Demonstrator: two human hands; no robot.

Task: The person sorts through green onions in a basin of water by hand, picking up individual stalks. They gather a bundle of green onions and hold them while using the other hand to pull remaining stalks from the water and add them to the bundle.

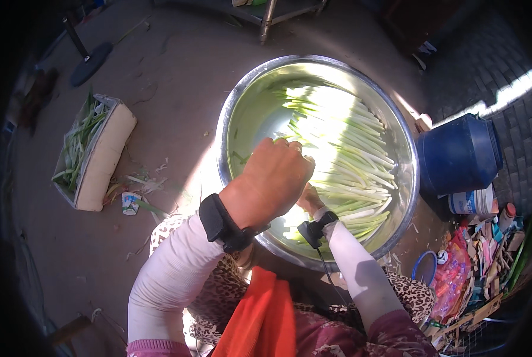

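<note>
A large round metal basin (pixel 407 202) sits in front of me with water in it. Trimmed green onions (pixel 361 160) lie side by side across its right half, their white ends mostly toward the right wall. Strong sunlight washes out part of the pile. Over the basin's left-centre, my left hand (pixel 272 175) is closed in a fist, its fingers curled under; whatever it grips is hidden. My right hand (pixel 309 199) reaches low into the basin beside the near onions. Its fingers are mostly hidden behind my left hand. Black straps circle both wrists.
On the left floor stands a white foam box (pixel 108 157) of green leaves, with a paper cup (pixel 130 203) and scraps nearby. A blue barrel (pixel 459 154), a white bucket (pixel 473 201) and a wire basket of scraps (pixel 486 256) crowd the right. A metal table leg (pixel 267 22) stands beyond.
</note>
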